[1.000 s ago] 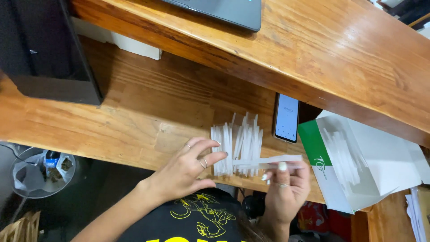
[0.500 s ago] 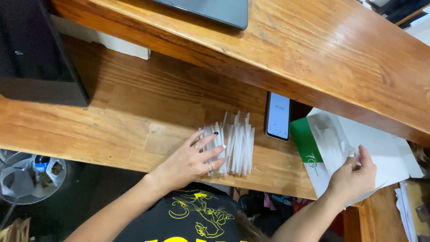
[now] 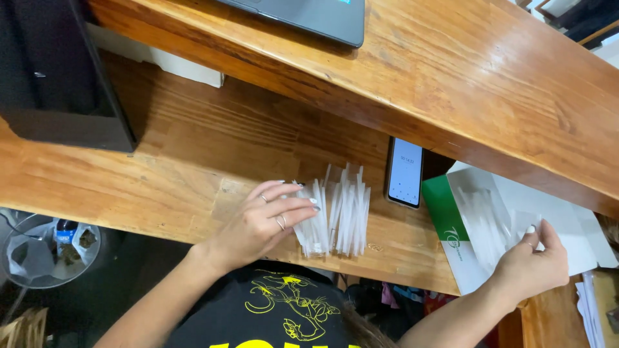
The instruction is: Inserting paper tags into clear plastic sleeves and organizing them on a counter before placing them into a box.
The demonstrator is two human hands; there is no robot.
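A row of thin white paper strips lies fanned on the lower wooden desk. My left hand rests flat on the left end of the row, fingers spread, rings on two of them. Far to the right, my right hand reaches onto a white and green box. Its thumb and fingers pinch the edge of a clear plastic packet of more white strips lying on the box.
A phone lies screen-up between the strips and the box. A raised wooden shelf carries a grey laptop. A black case stands at left; a bin with a bottle sits below.
My right hand left the strip row, where it held one strip, and moved right to the packet on the box. My left hand stayed on the row.
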